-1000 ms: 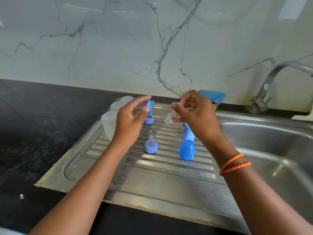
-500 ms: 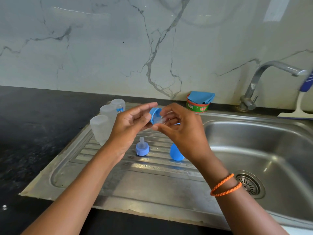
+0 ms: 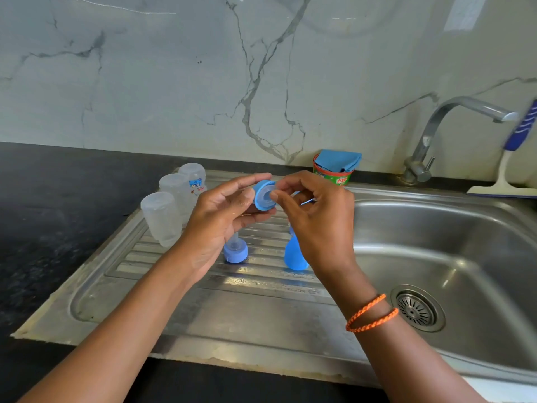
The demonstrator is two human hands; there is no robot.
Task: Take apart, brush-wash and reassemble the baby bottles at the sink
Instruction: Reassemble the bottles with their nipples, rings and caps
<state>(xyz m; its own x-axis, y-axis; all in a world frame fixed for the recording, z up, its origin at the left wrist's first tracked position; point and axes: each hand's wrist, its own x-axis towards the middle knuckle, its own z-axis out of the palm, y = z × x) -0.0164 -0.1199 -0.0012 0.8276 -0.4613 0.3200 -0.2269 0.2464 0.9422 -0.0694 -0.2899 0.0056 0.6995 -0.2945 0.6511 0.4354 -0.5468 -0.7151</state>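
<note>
Blue collar ring (image 3: 263,195), clear nipple inside, gripped by left hand (image 3: 220,219) & pinched by right hand (image 3: 316,222).

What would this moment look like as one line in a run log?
step: reassembly | left hand: holds blue plastic screw ring | right hand: pinches at ring's centre | three clear plastic bottles: inverted on steel drainboard

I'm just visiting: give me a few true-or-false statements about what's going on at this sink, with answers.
1. The left hand holds a round blue plastic bottle collar. True.
2. Three frosted clear plastic bottle bodies stand in the sink basin. False: they stand on the ribbed steel drainboard.
3. Water runs from the steel tap. False: no water shows.
4. The right hand wears orange cord bracelets at the wrist. True.
</note>
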